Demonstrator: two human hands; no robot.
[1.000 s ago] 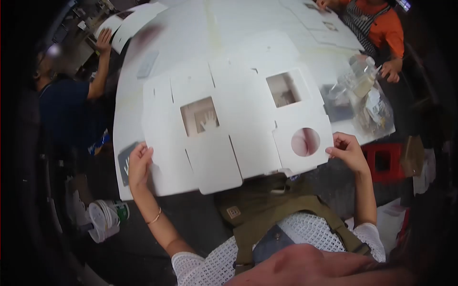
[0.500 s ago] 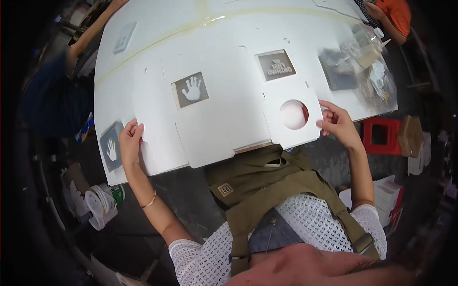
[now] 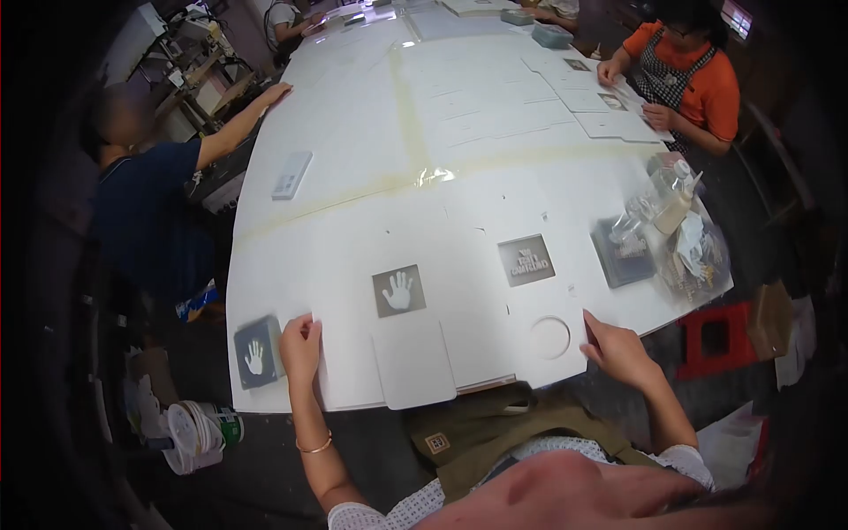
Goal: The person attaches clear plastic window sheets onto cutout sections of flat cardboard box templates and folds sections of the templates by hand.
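Note:
A white die-cut card (image 3: 477,327) lies unfolded along the table's near edge. The grey square piece with a white handprint (image 3: 399,291) shows at its left square window, and the grey square piece with raised, reversed lettering (image 3: 527,260) at the right one. Below the lettering is a round hole (image 3: 551,337). With thumb and fingers closed, my left hand (image 3: 301,346) pinches the card's left edge. On the other side my right hand (image 3: 616,346) grips the right edge near the round hole, thumb below and fingers partly hidden.
Stacked handprint squares (image 3: 254,355) sit left of my left hand. To the right are another grey stack (image 3: 624,254) and a plastic bag (image 3: 698,265) beside a glue bottle (image 3: 676,212). A white box (image 3: 291,175) lies farther left. Co-workers sit around the table (image 3: 336,141); a red stool (image 3: 720,346) stands right.
My view has tilted up, bringing the far table and co-workers into sight. Both hands remain at the card's edges. The panel with the round hole looks flatter on the table.

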